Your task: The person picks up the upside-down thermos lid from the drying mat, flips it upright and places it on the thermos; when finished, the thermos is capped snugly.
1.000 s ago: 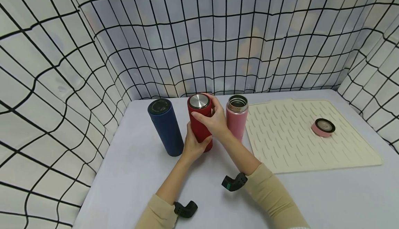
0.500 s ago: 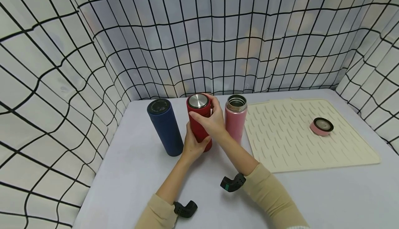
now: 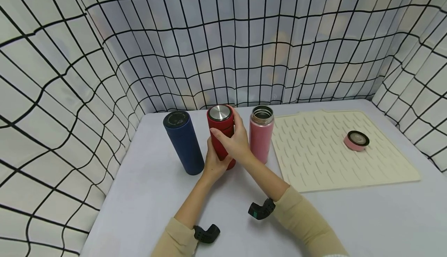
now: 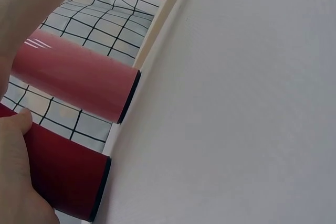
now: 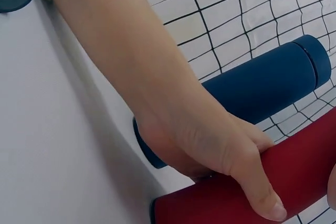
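Note:
A red thermos bottle [image 3: 217, 149] with a silver-topped lid [image 3: 219, 112] stands upright between both hands. My left hand [image 3: 213, 165] grips its lower body, thumb across the front. Higher up, my right hand [image 3: 238, 142] holds it around the lid and upper part, thumb on the near side. The left wrist view shows the bottle's dark base [image 4: 101, 190] down at the table. Left of it stands a blue thermos [image 3: 185, 144] with its cap on. To the right is a pink thermos [image 3: 260, 140] with an uncovered steel mouth.
On the right, a cream ridged mat [image 3: 314, 164] lies on the white table [image 3: 146, 195]. A pink lid [image 3: 356, 140] rests upside down on the mat. Black netting [image 3: 244, 47] over pale cloth closes off the back and both sides.
The right hand has shifted slightly around the top of the red thermos, and a dark seam under its lid now shows. The whole view has drifted a little; the left hand keeps its grip.

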A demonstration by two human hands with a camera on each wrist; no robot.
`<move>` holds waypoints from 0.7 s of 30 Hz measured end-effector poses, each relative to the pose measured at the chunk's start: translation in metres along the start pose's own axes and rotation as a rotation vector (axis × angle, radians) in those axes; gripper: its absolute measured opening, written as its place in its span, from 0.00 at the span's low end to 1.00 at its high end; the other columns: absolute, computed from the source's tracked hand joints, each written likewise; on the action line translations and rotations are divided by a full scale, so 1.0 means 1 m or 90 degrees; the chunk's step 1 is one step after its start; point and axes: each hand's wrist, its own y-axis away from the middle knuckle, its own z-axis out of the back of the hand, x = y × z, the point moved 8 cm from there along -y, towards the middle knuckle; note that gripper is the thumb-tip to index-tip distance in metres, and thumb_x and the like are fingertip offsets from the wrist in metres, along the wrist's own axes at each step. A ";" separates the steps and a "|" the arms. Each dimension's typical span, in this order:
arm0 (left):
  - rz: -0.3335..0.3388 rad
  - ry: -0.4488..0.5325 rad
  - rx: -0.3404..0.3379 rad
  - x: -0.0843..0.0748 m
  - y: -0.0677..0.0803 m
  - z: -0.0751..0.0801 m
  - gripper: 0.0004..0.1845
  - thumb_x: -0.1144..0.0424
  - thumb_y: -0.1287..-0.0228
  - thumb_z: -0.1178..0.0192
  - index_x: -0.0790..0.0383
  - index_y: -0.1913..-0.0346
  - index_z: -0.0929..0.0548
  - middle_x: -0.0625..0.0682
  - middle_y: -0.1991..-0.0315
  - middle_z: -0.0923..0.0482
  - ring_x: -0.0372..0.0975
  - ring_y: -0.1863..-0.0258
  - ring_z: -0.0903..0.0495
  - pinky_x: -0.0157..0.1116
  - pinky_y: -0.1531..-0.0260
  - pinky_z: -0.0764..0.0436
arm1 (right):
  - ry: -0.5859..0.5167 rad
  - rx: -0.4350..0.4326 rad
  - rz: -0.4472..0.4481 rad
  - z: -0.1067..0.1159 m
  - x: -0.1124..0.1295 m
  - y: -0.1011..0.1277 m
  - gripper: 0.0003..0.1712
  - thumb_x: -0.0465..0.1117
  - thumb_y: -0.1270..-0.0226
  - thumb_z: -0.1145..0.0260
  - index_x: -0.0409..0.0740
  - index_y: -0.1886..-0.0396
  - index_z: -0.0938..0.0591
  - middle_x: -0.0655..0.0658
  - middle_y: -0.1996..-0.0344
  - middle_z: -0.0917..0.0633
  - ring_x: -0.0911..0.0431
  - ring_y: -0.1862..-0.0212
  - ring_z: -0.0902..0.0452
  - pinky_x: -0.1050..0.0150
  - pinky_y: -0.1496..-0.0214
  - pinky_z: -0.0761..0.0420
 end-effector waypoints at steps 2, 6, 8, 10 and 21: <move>0.002 0.002 0.002 0.000 0.000 -0.002 0.42 0.73 0.48 0.37 0.67 0.36 0.52 0.64 0.42 0.37 0.51 0.43 0.34 0.47 0.43 0.34 | 0.023 0.008 -0.001 0.003 0.000 0.002 0.41 0.39 0.44 0.32 0.40 0.33 0.41 0.43 0.43 0.29 0.53 0.44 0.35 0.54 0.44 0.30; 0.021 0.001 0.001 0.017 -0.001 -0.005 0.43 0.71 0.47 0.35 0.64 0.35 0.53 0.62 0.41 0.38 0.50 0.42 0.35 0.48 0.42 0.36 | 0.082 0.021 0.013 0.010 -0.007 0.007 0.41 0.42 0.43 0.33 0.43 0.32 0.41 0.46 0.40 0.31 0.55 0.42 0.37 0.51 0.42 0.34; 0.046 -0.016 -0.001 0.030 -0.001 -0.006 0.42 0.68 0.47 0.35 0.60 0.35 0.51 0.60 0.41 0.37 0.49 0.42 0.35 0.47 0.43 0.35 | 0.109 0.031 0.036 0.014 -0.006 0.011 0.41 0.42 0.42 0.35 0.41 0.32 0.42 0.45 0.38 0.33 0.56 0.40 0.39 0.51 0.41 0.34; 0.071 -0.044 -0.003 0.035 0.002 -0.004 0.40 0.64 0.47 0.34 0.59 0.36 0.48 0.57 0.42 0.35 0.47 0.43 0.33 0.47 0.44 0.33 | 0.134 0.046 0.071 0.017 -0.004 0.016 0.40 0.40 0.42 0.36 0.39 0.32 0.42 0.43 0.38 0.33 0.55 0.38 0.41 0.51 0.41 0.34; 0.241 -0.176 0.034 0.027 0.031 0.020 0.28 0.62 0.44 0.39 0.70 0.41 0.31 0.60 0.49 0.24 0.48 0.53 0.22 0.42 0.56 0.22 | 0.173 0.195 0.210 0.046 0.019 0.060 0.35 0.31 0.46 0.37 0.36 0.36 0.36 0.40 0.39 0.33 0.51 0.39 0.37 0.58 0.42 0.31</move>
